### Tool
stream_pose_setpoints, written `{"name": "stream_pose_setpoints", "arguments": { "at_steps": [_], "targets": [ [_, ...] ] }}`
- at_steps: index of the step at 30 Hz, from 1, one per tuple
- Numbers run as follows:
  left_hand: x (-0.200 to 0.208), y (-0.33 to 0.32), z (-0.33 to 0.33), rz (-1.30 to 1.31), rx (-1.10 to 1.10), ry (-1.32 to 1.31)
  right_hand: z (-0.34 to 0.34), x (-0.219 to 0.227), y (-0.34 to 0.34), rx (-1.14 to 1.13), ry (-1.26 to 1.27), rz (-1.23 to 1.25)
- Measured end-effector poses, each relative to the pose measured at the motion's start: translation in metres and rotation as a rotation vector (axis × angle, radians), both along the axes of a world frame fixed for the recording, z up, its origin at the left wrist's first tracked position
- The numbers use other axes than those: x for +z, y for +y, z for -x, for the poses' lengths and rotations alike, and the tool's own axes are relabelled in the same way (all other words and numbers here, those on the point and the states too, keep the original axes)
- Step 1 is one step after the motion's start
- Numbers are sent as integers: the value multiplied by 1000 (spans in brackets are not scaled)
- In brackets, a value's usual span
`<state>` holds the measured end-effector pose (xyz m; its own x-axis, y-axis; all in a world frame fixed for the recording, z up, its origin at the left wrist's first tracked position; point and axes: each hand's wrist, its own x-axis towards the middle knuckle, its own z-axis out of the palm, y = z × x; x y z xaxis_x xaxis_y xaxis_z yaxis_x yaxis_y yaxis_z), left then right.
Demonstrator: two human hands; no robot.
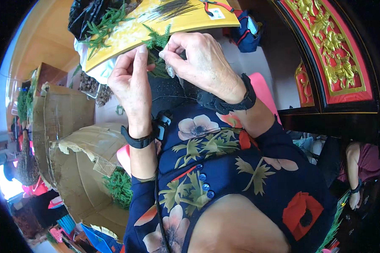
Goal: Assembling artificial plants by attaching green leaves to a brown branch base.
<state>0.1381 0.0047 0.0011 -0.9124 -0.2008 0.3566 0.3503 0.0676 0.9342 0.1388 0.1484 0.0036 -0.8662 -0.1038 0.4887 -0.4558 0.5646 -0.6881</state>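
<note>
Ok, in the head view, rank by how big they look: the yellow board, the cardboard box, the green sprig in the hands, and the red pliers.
Box and board: similar, unsure.
Sprig.
Pliers, partly cut off.

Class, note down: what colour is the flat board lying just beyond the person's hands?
The board is yellow, with green sprigs lying on it; the head view shows it.

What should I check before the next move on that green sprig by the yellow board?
1. Left hand on the green sprig: fingertips touch it, ok.
2. Right hand grip: pinches the sprig, ok.
3. Small grey piece under the right fingers: what it is, cannot tell.
4. Red-handled pliers on the yellow board: lying apart from both hands, ok.
5. Cardboard box on the left: open, ok.
</note>
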Motion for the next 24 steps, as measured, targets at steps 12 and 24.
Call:
{"name": "stream_pose_setpoints", "arguments": {
  "at_steps": [12,24],
  "targets": [
    [-1,-6,4,-404,-316,-270,8,-9,-6,-82,298,17],
    [-1,-12,8,-503,-467,-356,2,-3,-10,-142,478,-123]
  ]
}}
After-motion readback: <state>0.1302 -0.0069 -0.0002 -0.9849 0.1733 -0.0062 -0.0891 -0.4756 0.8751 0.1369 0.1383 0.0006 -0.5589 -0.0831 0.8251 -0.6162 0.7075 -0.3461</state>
